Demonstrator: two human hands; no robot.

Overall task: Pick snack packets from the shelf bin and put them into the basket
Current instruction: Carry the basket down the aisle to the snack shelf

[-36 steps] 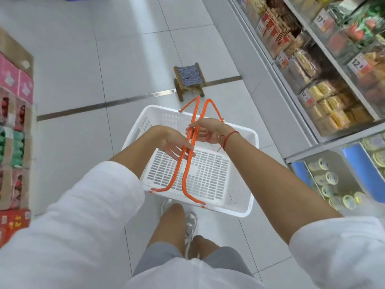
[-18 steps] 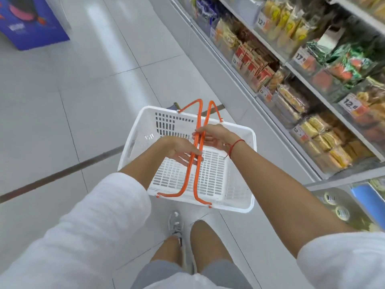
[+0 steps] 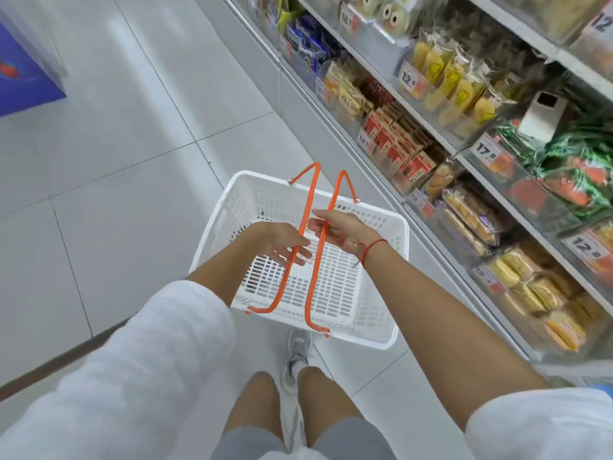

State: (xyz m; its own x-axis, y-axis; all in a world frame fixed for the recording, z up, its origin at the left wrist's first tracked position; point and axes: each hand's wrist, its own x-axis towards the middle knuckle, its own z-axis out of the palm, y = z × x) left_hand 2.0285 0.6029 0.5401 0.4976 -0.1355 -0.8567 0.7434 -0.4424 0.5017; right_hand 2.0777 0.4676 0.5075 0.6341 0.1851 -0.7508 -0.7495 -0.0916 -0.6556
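Note:
A white plastic basket (image 3: 212, 242) with nothing in it hangs in front of me over the floor. Its two orange handles stand apart. My left hand (image 3: 280, 240) holds the left handle (image 3: 310, 190) between thumb and fingers. My right hand (image 3: 338, 227), with a red string on the wrist, grips the right handle (image 3: 311, 293). Snack packets fill clear bins on the shelves at my right: red packets (image 3: 394, 144), yellow packets (image 3: 444, 84), green and orange packets (image 3: 574, 174), and pale yellow packets (image 3: 530, 287) lower down. Neither hand touches any packet.
The shelf unit (image 3: 298, 104) runs along the right side of a white tiled aisle, with price tags (image 3: 408, 78) on the bin fronts. A blue box (image 3: 20, 78) stands at the far left. My legs and a grey shoe (image 3: 295, 356) are under the basket.
My view has swung right toward the shelves. The small stool on the floor has gone out of view. The two handles, held together before, are now parted, one in each hand.

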